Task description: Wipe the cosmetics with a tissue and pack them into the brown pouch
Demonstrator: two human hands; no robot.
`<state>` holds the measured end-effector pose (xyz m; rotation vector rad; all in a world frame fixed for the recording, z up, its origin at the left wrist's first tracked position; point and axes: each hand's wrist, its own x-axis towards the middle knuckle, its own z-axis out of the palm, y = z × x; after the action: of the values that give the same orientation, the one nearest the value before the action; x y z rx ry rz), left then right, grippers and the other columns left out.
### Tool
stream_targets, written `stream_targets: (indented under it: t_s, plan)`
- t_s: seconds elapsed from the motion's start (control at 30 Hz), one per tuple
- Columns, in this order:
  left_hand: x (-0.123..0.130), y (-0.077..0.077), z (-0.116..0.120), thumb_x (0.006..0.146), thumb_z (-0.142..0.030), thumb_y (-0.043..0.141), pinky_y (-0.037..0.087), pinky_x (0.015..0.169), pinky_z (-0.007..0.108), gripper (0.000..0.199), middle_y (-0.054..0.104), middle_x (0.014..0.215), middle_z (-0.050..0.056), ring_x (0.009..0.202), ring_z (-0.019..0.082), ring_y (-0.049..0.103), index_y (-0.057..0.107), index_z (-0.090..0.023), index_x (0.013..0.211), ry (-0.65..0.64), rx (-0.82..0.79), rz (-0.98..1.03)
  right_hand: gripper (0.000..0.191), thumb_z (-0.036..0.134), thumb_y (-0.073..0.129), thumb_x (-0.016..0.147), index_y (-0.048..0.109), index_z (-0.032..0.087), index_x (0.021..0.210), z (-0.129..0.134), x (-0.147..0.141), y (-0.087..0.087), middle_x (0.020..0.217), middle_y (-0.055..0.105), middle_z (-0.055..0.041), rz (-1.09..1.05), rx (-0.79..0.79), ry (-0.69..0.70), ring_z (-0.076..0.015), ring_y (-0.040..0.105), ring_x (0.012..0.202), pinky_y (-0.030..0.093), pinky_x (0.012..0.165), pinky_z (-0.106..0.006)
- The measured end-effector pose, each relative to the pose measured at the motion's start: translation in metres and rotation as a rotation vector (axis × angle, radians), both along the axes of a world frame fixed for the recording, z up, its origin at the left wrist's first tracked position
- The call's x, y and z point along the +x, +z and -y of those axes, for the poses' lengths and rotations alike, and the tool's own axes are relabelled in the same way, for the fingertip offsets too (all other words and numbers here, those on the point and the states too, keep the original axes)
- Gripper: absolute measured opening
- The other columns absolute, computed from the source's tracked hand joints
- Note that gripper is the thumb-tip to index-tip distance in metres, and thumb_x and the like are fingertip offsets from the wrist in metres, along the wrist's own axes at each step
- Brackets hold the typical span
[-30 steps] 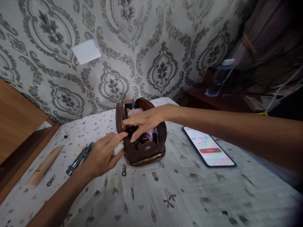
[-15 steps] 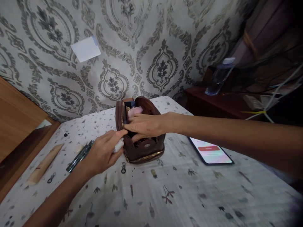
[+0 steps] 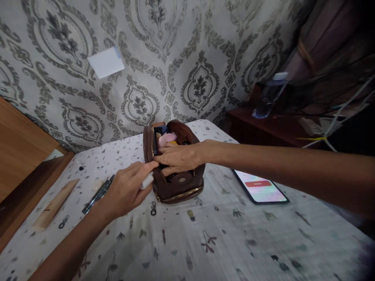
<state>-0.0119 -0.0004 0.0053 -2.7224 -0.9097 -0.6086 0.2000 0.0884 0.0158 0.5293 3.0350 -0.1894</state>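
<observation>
A brown zip-up pouch (image 3: 178, 190) stands unzipped on the patterned sheet, with a pink item (image 3: 166, 139) and a yellow one (image 3: 174, 143) showing inside. My right hand (image 3: 183, 158) reaches into its opening, fingers spread and the tips partly hidden. Against the pouch's left side, my left hand (image 3: 129, 187) is closed around a small white object (image 3: 147, 181), too covered to name. Its index finger rests on the pouch's edge. Left of this hand lie dark slim tubes (image 3: 99, 194), partly covered by the wrist, and a beige tube (image 3: 55, 205).
A phone (image 3: 262, 187) with a lit screen lies right of the pouch, under my right forearm. A clear bottle (image 3: 269, 95) stands on a dark red table (image 3: 243, 121). Patterned wall (image 3: 199, 84) rises behind the bed; wooden furniture (image 3: 25, 144) borders it on the left.
My right hand has shifted slightly inside the pouch, and a yellow item now shows beside the pink one. My left hand stays almost where it was.
</observation>
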Motion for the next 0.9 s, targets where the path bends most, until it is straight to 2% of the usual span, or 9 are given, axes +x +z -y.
stream_targets:
  t_s: [0.27, 0.43, 0.57, 0.73, 0.83, 0.9]
  plan:
    - [-0.001, 0.0, 0.0, 0.093, -0.017, 0.045, 0.051, 0.072, 0.029, 0.04, 0.067, 0.099, 0.01, 0.089, 0.022, 0.066, 0.046, -0.018, 0.132, 0.005, -0.009, -0.001, 0.033, 0.041, 0.053, 0.097, 0.053, 0.012, 0.11, 0.0, -0.001, 0.002, 0.103, 0.058, -0.0107, -0.034, -0.013, 0.065, -0.0206, 0.052, 0.096, 0.043, 0.09, -0.035]
    - [-0.002, 0.001, 0.0, 0.094, -0.018, 0.046, 0.05, 0.07, 0.029, 0.036, 0.068, 0.098, 0.01, 0.086, 0.022, 0.066, 0.047, -0.016, 0.129, 0.021, -0.001, -0.019, 0.032, 0.039, 0.057, 0.095, 0.054, 0.01, 0.11, 0.0, -0.003, -0.007, 0.105, 0.058, -0.0122, -0.084, 0.054, -0.019, -0.021, 0.053, 0.095, 0.042, 0.087, -0.034]
    - [-0.001, 0.003, 0.0, 0.094, -0.019, 0.045, 0.049, 0.067, 0.027, 0.035, 0.068, 0.098, 0.01, 0.083, 0.02, 0.066, 0.048, -0.017, 0.129, 0.036, -0.018, -0.027, 0.032, 0.039, 0.059, 0.094, 0.057, 0.01, 0.108, 0.001, -0.003, -0.006, 0.104, 0.059, -0.0122, -0.087, 0.073, -0.05, -0.0212, 0.053, 0.094, 0.041, 0.085, -0.034]
    - [0.001, 0.004, 0.001, 0.095, -0.02, 0.044, 0.046, 0.06, 0.025, 0.035, 0.067, 0.098, 0.01, 0.074, 0.018, 0.065, 0.047, -0.017, 0.13, 0.039, -0.028, -0.038, 0.024, 0.03, 0.059, 0.094, 0.057, 0.01, 0.106, 0.001, 0.0, 0.004, 0.102, 0.06, -0.0082, -0.086, -0.121, 0.045, -0.0168, 0.054, 0.094, 0.042, 0.084, -0.028]
    - [0.0, 0.004, 0.001, 0.095, -0.02, 0.044, 0.049, 0.065, 0.026, 0.036, 0.068, 0.102, 0.011, 0.08, 0.02, 0.067, 0.047, -0.017, 0.131, 0.032, -0.045, -0.027, 0.022, 0.028, 0.061, 0.091, 0.058, 0.01, 0.103, 0.002, -0.001, 0.009, 0.099, 0.06, -0.0055, -0.052, -0.198, 0.006, -0.0135, 0.053, 0.085, 0.041, 0.077, -0.024]
    - [0.0, 0.004, 0.001, 0.095, -0.02, 0.044, 0.049, 0.065, 0.026, 0.036, 0.067, 0.104, 0.011, 0.077, 0.019, 0.066, 0.047, -0.018, 0.131, 0.032, -0.057, -0.022, 0.021, 0.027, 0.064, 0.088, 0.059, 0.01, 0.099, 0.003, -0.004, 0.012, 0.09, 0.06, -0.0023, -0.028, -0.263, -0.056, -0.0109, 0.051, 0.075, 0.039, 0.069, -0.023]
